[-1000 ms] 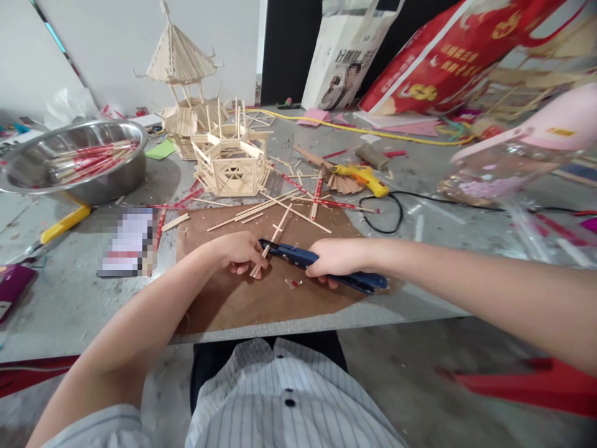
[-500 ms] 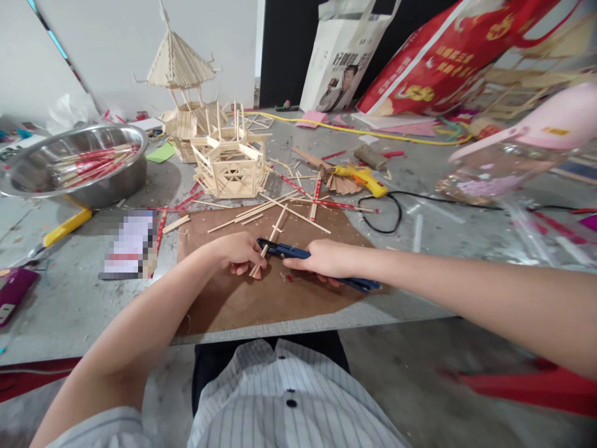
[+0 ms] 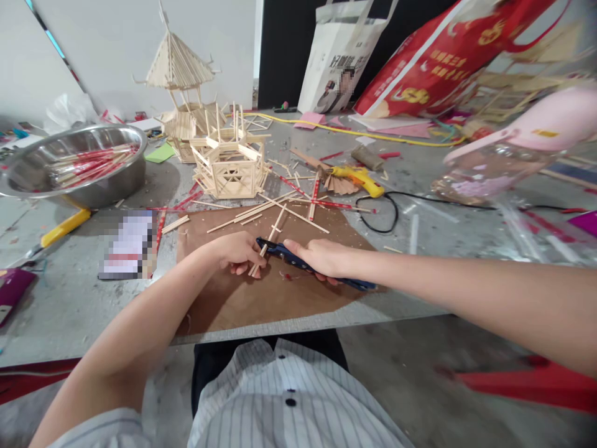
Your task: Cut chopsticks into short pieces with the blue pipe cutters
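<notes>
My left hand is closed on thin wooden sticks, which slant away from me above brown paper. A short stick crosses them farther up. Wrapped around the handles of a blue hand cutter is my right hand, with its thumb along the top. The cutter's dark head meets the sticks right beside my left fingertips; whether the blades have gone through cannot be made out. Behind my hands lie several loose sticks and a hexagonal stick frame with upright posts.
A stick pavilion stands at the back. On the left are a steel bowl of red-wrapped chopsticks, a blurred-out phone and a yellow-handled tool. A yellow glue gun and a pink-topped bottle are to the right.
The fingers of my right hand have squeezed the cutter's handles closer together, and its thumb now lies higher on the tool. My left hand and the sticks have stayed in place.
</notes>
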A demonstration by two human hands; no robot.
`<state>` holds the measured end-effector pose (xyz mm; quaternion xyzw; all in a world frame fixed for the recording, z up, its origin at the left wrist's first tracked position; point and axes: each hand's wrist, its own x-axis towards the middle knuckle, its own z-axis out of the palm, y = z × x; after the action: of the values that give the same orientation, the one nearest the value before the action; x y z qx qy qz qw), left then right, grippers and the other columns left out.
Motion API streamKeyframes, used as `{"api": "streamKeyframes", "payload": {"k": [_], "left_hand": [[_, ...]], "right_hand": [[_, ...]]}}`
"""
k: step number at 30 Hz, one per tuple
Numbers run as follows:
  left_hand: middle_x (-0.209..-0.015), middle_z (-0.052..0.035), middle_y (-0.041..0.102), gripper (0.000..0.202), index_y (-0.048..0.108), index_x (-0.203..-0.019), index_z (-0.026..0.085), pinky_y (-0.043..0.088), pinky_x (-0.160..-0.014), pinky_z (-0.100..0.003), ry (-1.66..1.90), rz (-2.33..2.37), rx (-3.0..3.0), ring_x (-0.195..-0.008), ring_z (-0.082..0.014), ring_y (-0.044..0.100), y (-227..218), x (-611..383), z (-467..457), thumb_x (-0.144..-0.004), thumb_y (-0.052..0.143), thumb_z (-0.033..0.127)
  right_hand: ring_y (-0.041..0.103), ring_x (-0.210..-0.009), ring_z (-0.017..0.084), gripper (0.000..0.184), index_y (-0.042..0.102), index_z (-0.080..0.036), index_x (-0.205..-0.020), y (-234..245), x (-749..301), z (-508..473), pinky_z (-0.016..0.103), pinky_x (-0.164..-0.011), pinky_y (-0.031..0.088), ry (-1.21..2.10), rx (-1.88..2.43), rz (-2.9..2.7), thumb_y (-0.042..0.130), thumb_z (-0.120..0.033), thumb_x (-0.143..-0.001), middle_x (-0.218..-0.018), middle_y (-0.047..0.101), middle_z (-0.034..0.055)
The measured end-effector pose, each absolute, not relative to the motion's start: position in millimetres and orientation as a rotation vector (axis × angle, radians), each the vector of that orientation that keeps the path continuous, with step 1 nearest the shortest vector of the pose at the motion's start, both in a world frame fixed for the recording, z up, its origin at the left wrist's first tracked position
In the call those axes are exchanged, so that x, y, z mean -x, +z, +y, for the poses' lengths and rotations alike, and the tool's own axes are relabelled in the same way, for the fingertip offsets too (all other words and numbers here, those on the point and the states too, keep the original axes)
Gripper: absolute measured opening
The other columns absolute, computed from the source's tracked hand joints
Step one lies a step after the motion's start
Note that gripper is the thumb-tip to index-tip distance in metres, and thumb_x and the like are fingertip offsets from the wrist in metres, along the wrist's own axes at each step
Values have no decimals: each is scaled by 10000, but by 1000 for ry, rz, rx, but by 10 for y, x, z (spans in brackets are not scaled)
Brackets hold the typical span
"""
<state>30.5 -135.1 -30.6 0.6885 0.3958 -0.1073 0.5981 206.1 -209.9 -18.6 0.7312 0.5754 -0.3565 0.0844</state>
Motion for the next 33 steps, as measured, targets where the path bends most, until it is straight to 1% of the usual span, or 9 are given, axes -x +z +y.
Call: {"api": "streamKeyframes", "payload": {"k": [9,13,20,27,30,33], "left_hand": [[-538,-20,624,158,548,-611,98,262,-282,-146,-235,928,-1626,-281,-32,402,-296,-296,-1353,-642,590,246],[-537,-17,619,141,547,-600,99,280,-277,-160,-235,929,-1657,-278,-41,401,-295,-293,-1348,-662,558,224],[-530,-15,617,124,554,-625,104,286,-279,-159,-219,936,-1663,-276,-42,397,-320,-284,-1345,-667,547,220],[-533,-10,619,129,556,-620,109,289,-278,-149,-224,914,-1684,-282,-38,400,-338,-278,-1327,-670,545,228],[-530,-9,616,137,559,-612,107,287,-280,-145,-215,913,-1691,-283,-32,393,-337,-281,-1321,-673,547,230],[-511,-1,604,132,557,-618,106,282,-285,-140,-201,917,-1683,-282,-27,387,-332,-284,-1323,-671,550,226]], "right_hand": [[533,-376,151,873,582,-115,-584,-220,-2047,-2109,278,-513,439,-967,-2205,1726,-4,-749,-712,-470,559,100],[530,-377,150,881,573,-117,-558,-191,-2030,-2121,274,-518,439,-942,-2205,1724,-16,-757,-698,-451,546,100],[523,-370,149,882,594,-101,-598,-197,-2026,-2121,284,-518,431,-950,-2229,1724,10,-753,-710,-494,570,111],[534,-377,163,888,598,-107,-566,-181,-2010,-2132,294,-541,436,-911,-2242,1731,6,-752,-712,-440,548,100],[541,-378,166,883,592,-108,-553,-193,-2022,-2133,302,-557,446,-934,-2240,1741,10,-752,-713,-442,552,106],[547,-372,154,874,589,-107,-570,-206,-2038,-2117,296,-554,457,-1005,-2249,1726,24,-760,-708,-495,586,110]]}}
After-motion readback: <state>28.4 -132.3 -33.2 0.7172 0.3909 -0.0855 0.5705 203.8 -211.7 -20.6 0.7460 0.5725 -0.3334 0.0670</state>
